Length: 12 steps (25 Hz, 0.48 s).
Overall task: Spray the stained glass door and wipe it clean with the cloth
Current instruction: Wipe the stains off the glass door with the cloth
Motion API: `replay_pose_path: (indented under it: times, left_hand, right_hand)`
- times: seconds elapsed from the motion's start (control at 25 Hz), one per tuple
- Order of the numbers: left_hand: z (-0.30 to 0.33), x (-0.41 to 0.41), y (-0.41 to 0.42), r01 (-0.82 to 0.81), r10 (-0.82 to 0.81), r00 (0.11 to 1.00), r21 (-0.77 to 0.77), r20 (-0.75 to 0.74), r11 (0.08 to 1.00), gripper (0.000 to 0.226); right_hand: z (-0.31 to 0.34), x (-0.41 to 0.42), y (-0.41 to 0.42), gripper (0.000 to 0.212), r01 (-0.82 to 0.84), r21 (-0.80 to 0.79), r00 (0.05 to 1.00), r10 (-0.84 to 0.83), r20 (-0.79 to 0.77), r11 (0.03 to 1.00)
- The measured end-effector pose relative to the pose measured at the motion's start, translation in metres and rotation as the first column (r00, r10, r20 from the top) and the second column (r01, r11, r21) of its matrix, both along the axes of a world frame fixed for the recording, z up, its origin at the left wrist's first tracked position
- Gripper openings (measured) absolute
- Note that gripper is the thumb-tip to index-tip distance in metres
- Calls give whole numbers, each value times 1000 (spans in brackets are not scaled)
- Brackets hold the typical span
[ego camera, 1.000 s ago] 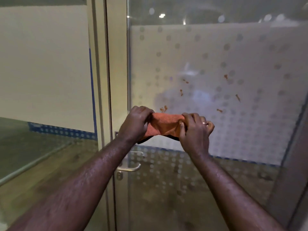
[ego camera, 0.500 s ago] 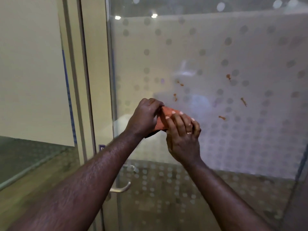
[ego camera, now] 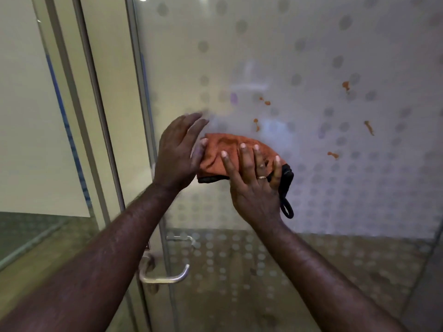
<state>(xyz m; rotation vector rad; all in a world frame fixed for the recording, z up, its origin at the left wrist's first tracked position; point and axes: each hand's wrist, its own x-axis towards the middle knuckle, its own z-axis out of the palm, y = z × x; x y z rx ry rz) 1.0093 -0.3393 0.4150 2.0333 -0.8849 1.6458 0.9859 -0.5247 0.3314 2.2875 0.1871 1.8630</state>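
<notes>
The frosted, dotted glass door [ego camera: 299,56] fills the view ahead. Several small orange-brown stains [ego camera: 369,127] are scattered across it at centre and right. A folded orange cloth [ego camera: 223,149] with a black edge and a hanging black loop lies flat against the glass below the stains. My right hand [ego camera: 254,180] presses on it with spread fingers; a ring shows on one finger. To the cloth's left, my left hand [ego camera: 177,154] has its fingers extended and blurred, its thumb side touching the cloth's left edge. No spray bottle is in view.
A metal lever handle [ego camera: 167,277] sticks out low on the door's left edge. The vertical door frame [ego camera: 96,116] and a fixed glass panel [ego camera: 28,116] with a blue strip stand to the left. A wooden floor shows through the clear lower glass.
Both hands held the cloth folded between them before. Now my right hand spreads flat over it against the glass and my left hand's fingers have opened. The camera moved closer and rightward.
</notes>
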Motion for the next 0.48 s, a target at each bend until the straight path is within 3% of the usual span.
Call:
replay_pose_path:
  times: [0.16,0.48]
  left_hand:
    - [-8,29,17,-40,40,999,41,-6,998,52]
    - [-32,64,25,16,-19,999,65,51,998,58]
  right_hand:
    - [8,6,1,61,44,-18,999,-44,-23,999]
    - [12,15,-2,56,97,-67,993,-92,69,993]
